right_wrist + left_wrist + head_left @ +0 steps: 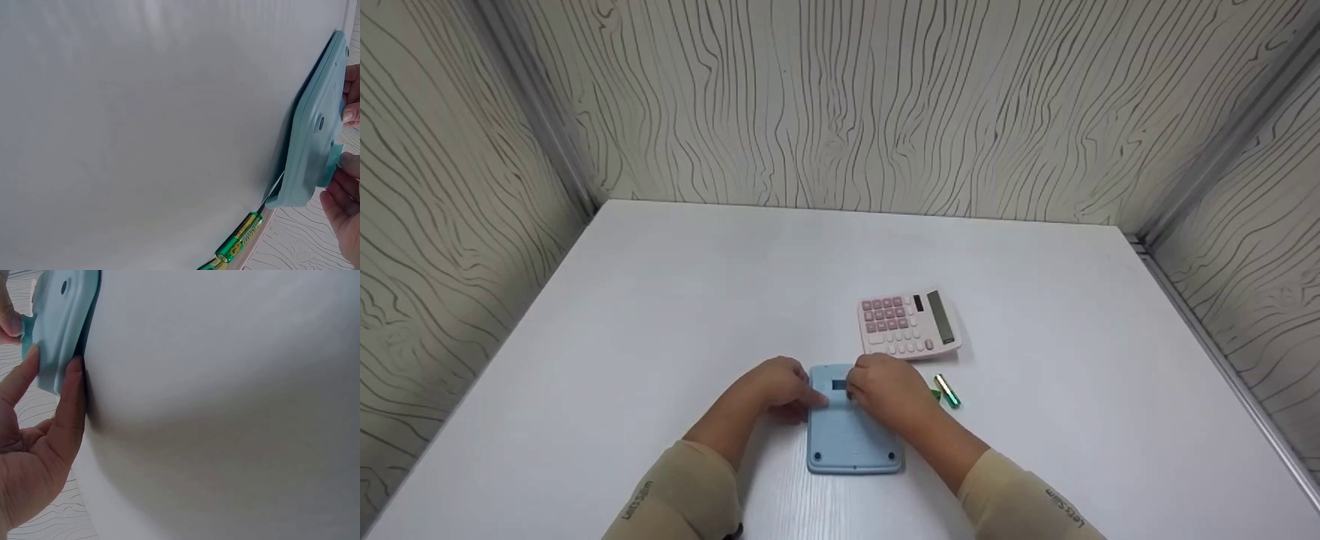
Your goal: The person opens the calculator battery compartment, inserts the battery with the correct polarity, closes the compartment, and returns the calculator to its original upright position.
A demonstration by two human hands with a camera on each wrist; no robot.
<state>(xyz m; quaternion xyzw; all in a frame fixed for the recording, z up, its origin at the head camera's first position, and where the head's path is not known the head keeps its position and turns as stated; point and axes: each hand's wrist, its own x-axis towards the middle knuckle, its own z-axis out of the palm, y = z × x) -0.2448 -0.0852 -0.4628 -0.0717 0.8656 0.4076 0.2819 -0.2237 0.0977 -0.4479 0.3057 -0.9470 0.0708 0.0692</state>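
A light-blue calculator (855, 439) lies on its face with its back up, and a dark rectangular opening shows near its far end. My left hand (784, 390) grips its left edge, the thumb on the back and the fingers along the side, as the left wrist view shows. Above the far end, my right hand (894, 391) pinches a small light-blue battery cover (333, 166), which stands tilted up from the calculator's back. A green and gold battery (240, 236) lies on the table to the right, with a second one (212, 265) partly visible beside it.
A pink calculator (896, 339) with its keys up lies just beyond the blue one, close to my right hand. Everything rests on a white table (697, 285), walled at the back and both sides by wood-grain panels (840, 105).
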